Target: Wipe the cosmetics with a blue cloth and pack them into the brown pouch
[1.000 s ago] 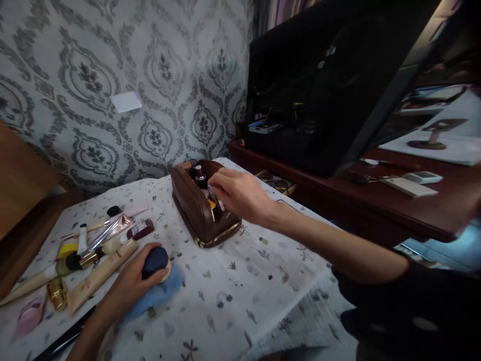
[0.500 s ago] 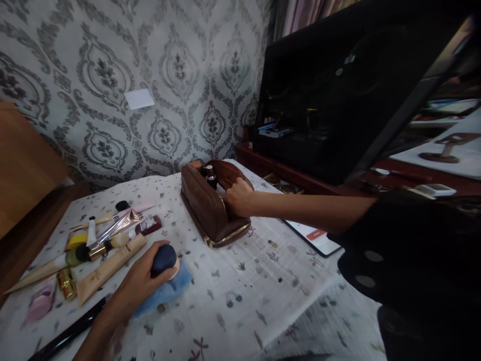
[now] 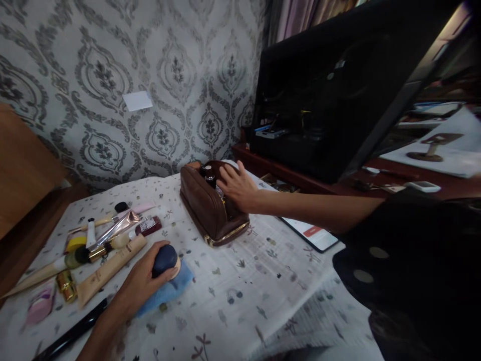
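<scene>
My left hand (image 3: 145, 278) is wrapped round a small round jar with a dark blue lid (image 3: 164, 259) and a pale base. Under it, a light blue cloth (image 3: 180, 283) lies on the patterned tablecloth. My right hand (image 3: 240, 189) is over the unzipped mouth of a brown cosmetic bag (image 3: 201, 213), its fingers spread and its palm facing down. I see nothing in that hand, though the bag's contents below it are partly hidden. A dark bottle (image 3: 209, 178) stands inside the bag, left of my fingers.
Left of my left hand lie a beige tube (image 3: 110, 268), a dark red bottle (image 3: 149, 225), makeup brushes and a black-handled item (image 3: 71, 331). A phone or tablet (image 3: 310, 234) rests beneath my right forearm. Behind it stands a large black screen (image 3: 323, 100).
My right hand has risen slightly out of the bag, and its curled fingers have spread open. The left hand keeps its hold on the jar. The view has shifted a little.
</scene>
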`<state>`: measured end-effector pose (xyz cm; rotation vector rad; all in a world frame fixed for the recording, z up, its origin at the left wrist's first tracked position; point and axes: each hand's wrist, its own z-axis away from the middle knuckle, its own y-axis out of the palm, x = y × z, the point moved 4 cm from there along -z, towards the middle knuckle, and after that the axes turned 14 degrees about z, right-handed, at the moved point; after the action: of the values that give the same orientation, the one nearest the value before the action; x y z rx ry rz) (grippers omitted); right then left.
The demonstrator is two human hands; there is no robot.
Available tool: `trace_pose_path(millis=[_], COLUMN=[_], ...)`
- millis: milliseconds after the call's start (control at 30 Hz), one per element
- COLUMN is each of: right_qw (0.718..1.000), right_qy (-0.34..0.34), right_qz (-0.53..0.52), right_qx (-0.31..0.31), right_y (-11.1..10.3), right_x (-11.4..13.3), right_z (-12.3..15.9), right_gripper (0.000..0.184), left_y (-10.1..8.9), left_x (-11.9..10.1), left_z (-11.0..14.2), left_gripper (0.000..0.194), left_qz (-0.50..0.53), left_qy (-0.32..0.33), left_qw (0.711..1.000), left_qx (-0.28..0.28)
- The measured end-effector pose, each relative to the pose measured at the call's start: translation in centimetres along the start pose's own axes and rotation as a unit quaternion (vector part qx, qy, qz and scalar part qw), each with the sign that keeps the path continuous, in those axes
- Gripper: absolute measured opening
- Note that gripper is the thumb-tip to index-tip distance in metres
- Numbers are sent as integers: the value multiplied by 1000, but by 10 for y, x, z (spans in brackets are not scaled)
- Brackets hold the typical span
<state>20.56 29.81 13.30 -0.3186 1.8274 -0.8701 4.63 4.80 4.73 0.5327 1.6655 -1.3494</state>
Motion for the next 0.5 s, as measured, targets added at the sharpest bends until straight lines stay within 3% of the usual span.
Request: trace_pose_path(millis=[267,400,500], right_qw=[972,957,954], right_qy=[133,152,143], right_qz=[-170,-222,-237], right_qx=[97,112,111], right_y=[8,2,-2], right_x=[-14,-17,-19], right_z=[17,23,25], right_gripper=[80,79,76], left_y=[-2,-5,-7], left_x=[1,-4,-25], left_z=[-1,-5,-12], left_gripper=[51,53,58], left_qz=[-16,10,46], left_qy=[11,18,22], left_qw=[1000,999,998], left_qx=[-18,-48,-37])
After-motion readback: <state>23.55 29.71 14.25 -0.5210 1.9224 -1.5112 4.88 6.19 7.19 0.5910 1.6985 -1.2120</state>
